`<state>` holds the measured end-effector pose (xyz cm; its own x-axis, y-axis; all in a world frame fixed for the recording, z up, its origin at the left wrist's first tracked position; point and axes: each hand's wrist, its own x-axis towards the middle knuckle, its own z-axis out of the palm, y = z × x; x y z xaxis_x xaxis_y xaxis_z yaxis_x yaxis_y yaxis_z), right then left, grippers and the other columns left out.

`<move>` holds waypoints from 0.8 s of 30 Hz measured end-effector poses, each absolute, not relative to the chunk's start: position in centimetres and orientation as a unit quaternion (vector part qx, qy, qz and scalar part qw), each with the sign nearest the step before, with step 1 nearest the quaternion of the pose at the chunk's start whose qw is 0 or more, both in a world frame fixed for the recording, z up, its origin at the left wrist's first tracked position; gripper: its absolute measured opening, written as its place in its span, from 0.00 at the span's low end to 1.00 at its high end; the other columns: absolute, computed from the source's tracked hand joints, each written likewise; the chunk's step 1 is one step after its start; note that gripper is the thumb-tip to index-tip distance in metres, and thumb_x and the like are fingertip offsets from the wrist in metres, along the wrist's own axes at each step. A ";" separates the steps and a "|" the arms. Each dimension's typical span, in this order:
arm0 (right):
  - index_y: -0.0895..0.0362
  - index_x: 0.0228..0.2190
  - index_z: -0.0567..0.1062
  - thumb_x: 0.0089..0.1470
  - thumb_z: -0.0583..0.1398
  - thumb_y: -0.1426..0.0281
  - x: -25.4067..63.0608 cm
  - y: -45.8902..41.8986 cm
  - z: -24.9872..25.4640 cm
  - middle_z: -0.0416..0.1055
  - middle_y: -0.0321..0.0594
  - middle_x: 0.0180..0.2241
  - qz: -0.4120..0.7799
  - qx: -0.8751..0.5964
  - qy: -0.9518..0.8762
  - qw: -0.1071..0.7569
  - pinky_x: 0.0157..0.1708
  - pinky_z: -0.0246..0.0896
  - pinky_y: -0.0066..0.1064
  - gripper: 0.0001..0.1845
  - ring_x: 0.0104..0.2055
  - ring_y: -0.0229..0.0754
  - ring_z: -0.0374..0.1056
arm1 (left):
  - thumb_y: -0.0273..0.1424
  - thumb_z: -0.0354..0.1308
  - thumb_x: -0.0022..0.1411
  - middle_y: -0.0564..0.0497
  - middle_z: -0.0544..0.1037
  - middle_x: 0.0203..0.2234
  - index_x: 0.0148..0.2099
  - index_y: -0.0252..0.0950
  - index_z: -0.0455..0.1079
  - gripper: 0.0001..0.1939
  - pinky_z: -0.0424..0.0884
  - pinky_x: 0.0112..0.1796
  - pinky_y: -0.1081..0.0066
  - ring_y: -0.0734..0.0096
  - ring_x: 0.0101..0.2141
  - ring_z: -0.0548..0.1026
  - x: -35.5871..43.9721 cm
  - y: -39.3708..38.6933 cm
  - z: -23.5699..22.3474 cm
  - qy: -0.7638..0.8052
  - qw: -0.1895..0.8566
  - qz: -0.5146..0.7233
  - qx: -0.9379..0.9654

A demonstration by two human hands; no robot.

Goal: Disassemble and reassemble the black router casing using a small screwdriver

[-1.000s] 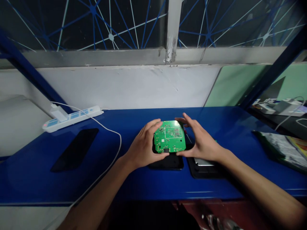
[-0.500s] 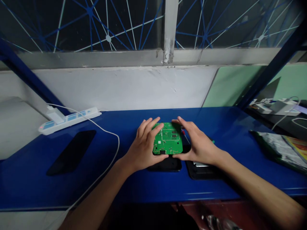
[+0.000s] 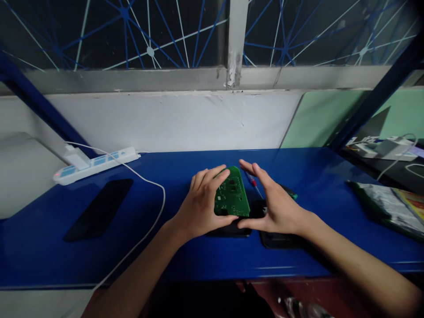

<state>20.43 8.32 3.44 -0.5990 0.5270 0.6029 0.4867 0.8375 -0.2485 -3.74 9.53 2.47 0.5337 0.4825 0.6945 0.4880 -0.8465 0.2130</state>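
Gripping green circuit board (image 3: 236, 196) by edges: left hand (image 3: 200, 204). Right hand (image 3: 281, 204): spread, empty. Likely light, stiff, fragile; edges safest.

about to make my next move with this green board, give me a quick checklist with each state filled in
1. Left hand holding the green board: ok, fingers at the far edge, thumb at the near edge.
2. Right hand gripping the board too: not ok, it is open beside the board.
3. Board level: not ok, it is tilted.
4. White cable clear of the board: ok, it lies off to the left.
5. Inside of the black case below the board: cannot tell, board and left hand hide most of it.
6. Flat black slab clear of both hands: ok, far left on the table.
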 end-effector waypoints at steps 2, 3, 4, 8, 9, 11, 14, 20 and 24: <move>0.52 0.69 0.27 0.46 0.69 0.50 20.3 8.3 3.5 0.44 0.58 0.71 0.054 -0.290 -0.891 0.344 0.65 0.52 0.61 0.71 0.70 0.63 0.48 | 0.37 0.74 0.49 0.34 0.60 0.63 0.70 0.41 0.42 0.55 0.62 0.57 0.36 0.36 0.60 0.63 -3.7 9.5 2.4 -0.251 -0.040 -0.434 -0.864; 0.51 0.69 0.27 0.45 0.70 0.50 20.3 8.3 3.6 0.44 0.58 0.71 0.067 -0.293 -0.891 0.339 0.65 0.52 0.62 0.71 0.70 0.64 0.48 | 0.36 0.74 0.49 0.33 0.59 0.63 0.70 0.41 0.42 0.56 0.62 0.58 0.37 0.37 0.61 0.62 -3.7 9.5 2.3 -0.236 -0.068 -0.451 -0.858; 0.51 0.69 0.27 0.44 0.70 0.50 20.2 8.3 3.6 0.44 0.59 0.71 0.080 -0.297 -0.891 0.333 0.64 0.52 0.63 0.72 0.70 0.65 0.48 | 0.36 0.75 0.48 0.33 0.58 0.63 0.70 0.41 0.41 0.58 0.62 0.59 0.38 0.37 0.62 0.62 -3.6 9.4 2.1 -0.221 -0.097 -0.464 -0.852; 0.49 0.69 0.26 0.44 0.70 0.50 20.0 8.5 3.4 0.43 0.57 0.71 0.136 -0.316 -0.886 0.310 0.65 0.49 0.65 0.72 0.70 0.67 0.47 | 0.35 0.76 0.47 0.32 0.54 0.65 0.70 0.43 0.34 0.63 0.62 0.60 0.40 0.37 0.63 0.60 -3.1 9.1 1.5 -0.177 -0.185 -0.473 -0.843; 0.49 0.69 0.27 0.44 0.70 0.51 20.0 8.6 3.4 0.44 0.57 0.71 0.150 -0.315 -0.886 0.306 0.65 0.48 0.65 0.71 0.70 0.66 0.47 | 0.35 0.76 0.47 0.32 0.54 0.65 0.70 0.44 0.33 0.63 0.62 0.61 0.40 0.37 0.64 0.60 -3.1 9.1 1.5 -0.172 -0.196 -0.473 -0.842; 0.49 0.69 0.27 0.46 0.70 0.52 20.0 8.6 3.3 0.46 0.55 0.71 0.170 -0.310 -0.886 0.302 0.66 0.46 0.65 0.70 0.70 0.66 0.48 | 0.33 0.77 0.47 0.33 0.55 0.65 0.70 0.45 0.32 0.64 0.61 0.61 0.39 0.37 0.64 0.60 -2.9 8.9 1.5 -0.171 -0.209 -0.473 -0.838; 0.49 0.69 0.27 0.46 0.70 0.53 20.0 8.5 3.3 0.46 0.54 0.71 0.177 -0.307 -0.887 0.297 0.66 0.44 0.66 0.69 0.70 0.66 0.48 | 0.33 0.78 0.44 0.33 0.55 0.65 0.70 0.44 0.31 0.67 0.62 0.61 0.40 0.37 0.63 0.61 -3.0 8.8 1.7 -0.178 -0.214 -0.478 -0.833; 0.52 0.69 0.28 0.46 0.69 0.54 20.2 8.7 3.2 0.53 0.58 0.67 0.147 -0.337 -0.877 0.310 0.63 0.53 0.65 0.69 0.67 0.67 0.54 | 0.35 0.77 0.48 0.31 0.53 0.66 0.70 0.43 0.36 0.61 0.61 0.62 0.40 0.37 0.64 0.59 -3.3 9.5 1.5 -0.199 -0.221 -0.494 -0.817; 0.52 0.69 0.30 0.47 0.68 0.56 20.8 9.0 3.2 0.52 0.58 0.66 0.115 -0.362 -0.862 0.336 0.63 0.55 0.63 0.66 0.67 0.66 0.54 | 0.35 0.76 0.49 0.33 0.53 0.66 0.70 0.44 0.37 0.59 0.61 0.61 0.39 0.38 0.65 0.58 -3.5 10.1 1.3 -0.234 -0.181 -0.510 -0.808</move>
<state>20.77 8.96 3.21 -0.5115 0.7019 0.4958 0.5468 0.7109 -0.4423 -3.51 10.11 1.34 0.3703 0.5621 0.7396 0.1932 -0.8254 0.5305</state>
